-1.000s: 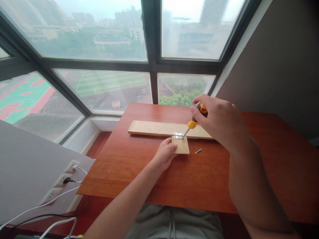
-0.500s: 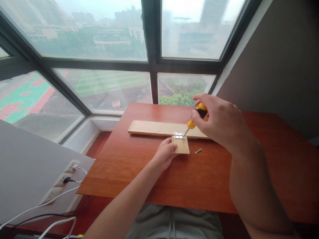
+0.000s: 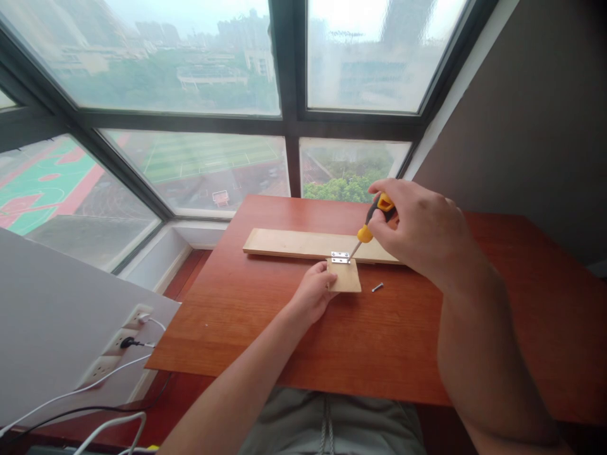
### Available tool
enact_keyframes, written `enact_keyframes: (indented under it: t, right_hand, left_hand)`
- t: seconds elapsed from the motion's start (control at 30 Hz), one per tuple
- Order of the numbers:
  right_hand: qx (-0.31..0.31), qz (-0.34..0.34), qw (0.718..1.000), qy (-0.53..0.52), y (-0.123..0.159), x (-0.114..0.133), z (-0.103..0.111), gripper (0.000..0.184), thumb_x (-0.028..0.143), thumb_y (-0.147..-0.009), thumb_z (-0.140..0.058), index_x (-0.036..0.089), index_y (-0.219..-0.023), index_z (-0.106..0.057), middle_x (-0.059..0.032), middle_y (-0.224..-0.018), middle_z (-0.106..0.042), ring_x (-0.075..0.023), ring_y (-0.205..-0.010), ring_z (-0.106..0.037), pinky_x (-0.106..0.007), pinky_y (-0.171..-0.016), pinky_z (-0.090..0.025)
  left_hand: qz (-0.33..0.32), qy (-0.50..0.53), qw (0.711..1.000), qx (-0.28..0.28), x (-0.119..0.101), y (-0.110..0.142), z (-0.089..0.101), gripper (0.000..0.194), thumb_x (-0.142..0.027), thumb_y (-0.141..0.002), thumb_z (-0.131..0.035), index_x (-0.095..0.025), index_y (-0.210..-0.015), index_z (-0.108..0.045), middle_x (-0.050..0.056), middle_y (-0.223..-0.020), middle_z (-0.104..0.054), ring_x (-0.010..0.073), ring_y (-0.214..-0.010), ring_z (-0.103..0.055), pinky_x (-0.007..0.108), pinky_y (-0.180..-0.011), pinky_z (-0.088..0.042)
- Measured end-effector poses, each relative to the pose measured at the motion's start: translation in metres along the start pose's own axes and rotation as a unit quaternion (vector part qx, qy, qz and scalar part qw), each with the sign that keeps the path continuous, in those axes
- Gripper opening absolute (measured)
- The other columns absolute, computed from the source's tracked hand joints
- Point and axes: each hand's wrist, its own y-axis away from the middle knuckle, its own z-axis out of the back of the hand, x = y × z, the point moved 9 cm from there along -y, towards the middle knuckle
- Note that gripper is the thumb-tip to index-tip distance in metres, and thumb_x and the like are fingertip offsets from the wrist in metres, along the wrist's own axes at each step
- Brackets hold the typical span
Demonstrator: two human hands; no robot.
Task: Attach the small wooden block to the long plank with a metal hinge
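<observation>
My right hand (image 3: 415, 224) is closed round the handle of a yellow and black screwdriver (image 3: 365, 234), held at a slant. Its tip meets the near right corner of a silver metal hinge (image 3: 340, 257). That hinge spans a small square wooden board (image 3: 345, 278) and a long pale wooden board (image 3: 289, 244) lying behind it. At the small board's left edge, my left hand (image 3: 316, 292) grips it, thumb on top and fingers partly hidden underneath. A loose screw (image 3: 377, 287) lies on the table just right of the small board.
The reddish-brown wooden table (image 3: 227, 316) runs up to large windows in dark frames (image 3: 290, 126). Left of it, white and black cables (image 3: 71, 411) hang from wall sockets (image 3: 116, 343). A grey wall (image 3: 521, 126) slopes along the right side.
The screwdriver handle has turned in my right hand, whose fingers shift slightly around it. Its tip stays at the hinge corner. My left hand and both boards have kept their places.
</observation>
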Motion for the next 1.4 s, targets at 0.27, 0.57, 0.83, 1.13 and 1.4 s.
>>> enact_keyframes:
  t: [0.27, 0.57, 0.83, 1.13, 1.4]
  right_hand:
    - [0.01, -0.007, 1.0, 0.016, 0.0, -0.001, -0.003, 0.026, 0.034, -0.089, -0.055, 0.024, -0.11, -0.066, -0.006, -0.098, -0.074, -0.0259, -0.082, -0.066, -0.034, -0.063, -0.041]
    - [0.004, 0.006, 1.0, -0.012, 0.0, 0.002, -0.001, 0.03, 0.029, -0.087, -0.054, 0.022, -0.114, -0.065, -0.0066, -0.098, -0.073, -0.0258, -0.085, -0.066, -0.035, -0.067, -0.044]
    - [0.012, 0.02, 0.999, -0.025, 0.004, 0.007, -0.002, 0.036, 0.032, -0.085, -0.055, 0.023, -0.119, -0.062, -0.0081, -0.108, -0.071, -0.0264, -0.091, -0.065, -0.035, -0.068, -0.046]
    - [0.012, -0.001, 1.0, -0.004, 0.001, 0.0, -0.001, 0.034, 0.029, -0.085, -0.054, 0.023, -0.117, -0.063, -0.0073, -0.1, -0.073, -0.0254, -0.082, -0.066, -0.034, -0.066, -0.044]
    - [0.039, 0.071, 0.994, -0.068, 0.006, 0.013, -0.002, 0.041, 0.025, -0.082, -0.055, 0.021, -0.123, -0.06, -0.0088, -0.119, -0.068, -0.0256, -0.101, -0.064, -0.034, -0.074, -0.047]
  left_hand:
    - [-0.005, 0.017, 1.0, -0.005, -0.002, -0.002, -0.001, 0.028, 0.003, -0.065, -0.054, -0.011, -0.088, -0.061, 0.01, -0.087, -0.068, 0.0157, -0.069, -0.065, 0.025, -0.059, -0.055]
    - [-0.023, 0.022, 1.0, 0.001, -0.001, -0.006, -0.001, 0.026, 0.001, -0.067, -0.058, -0.011, -0.09, -0.062, 0.01, -0.088, -0.069, 0.0156, -0.071, -0.065, 0.023, -0.061, -0.053]
    - [-0.023, 0.018, 1.0, -0.008, -0.001, -0.003, -0.001, 0.026, 0.0, -0.068, -0.059, -0.012, -0.091, -0.061, 0.01, -0.089, -0.069, 0.0162, -0.073, -0.066, 0.024, -0.062, -0.054]
    - [-0.021, 0.013, 1.0, -0.018, -0.001, -0.003, 0.001, 0.026, 0.0, -0.067, -0.06, -0.013, -0.089, -0.06, 0.009, -0.087, -0.069, 0.0164, -0.072, -0.066, 0.024, -0.062, -0.054]
    - [-0.022, 0.008, 1.0, -0.017, -0.003, -0.001, -0.001, 0.025, 0.002, -0.066, -0.058, -0.012, -0.087, -0.06, 0.01, -0.087, -0.069, 0.0168, -0.072, -0.067, 0.023, -0.06, -0.053]
